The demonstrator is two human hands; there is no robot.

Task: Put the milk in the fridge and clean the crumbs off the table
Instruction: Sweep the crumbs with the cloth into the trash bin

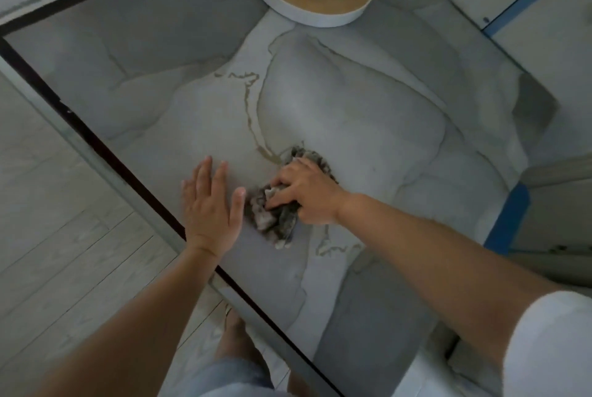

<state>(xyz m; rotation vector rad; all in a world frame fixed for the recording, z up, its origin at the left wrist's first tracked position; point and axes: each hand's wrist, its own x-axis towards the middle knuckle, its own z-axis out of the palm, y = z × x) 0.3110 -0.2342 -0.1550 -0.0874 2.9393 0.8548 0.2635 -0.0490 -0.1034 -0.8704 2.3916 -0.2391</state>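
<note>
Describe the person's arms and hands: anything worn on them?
The left hand and right hand are bare: no gloves, rings or watch visible. Both forearms are uncovered. A white short sleeve covers the right upper arm; no left sleeve is in view.

The grey marble-patterned rectangular table [368,114], trimmed in thin black edging, is seen from above. A crumpled grey-and-white mottled cloth [272,220] lies bunched on the table's top, near the table's black left edge, gripped by the right hand [307,191].
</note>
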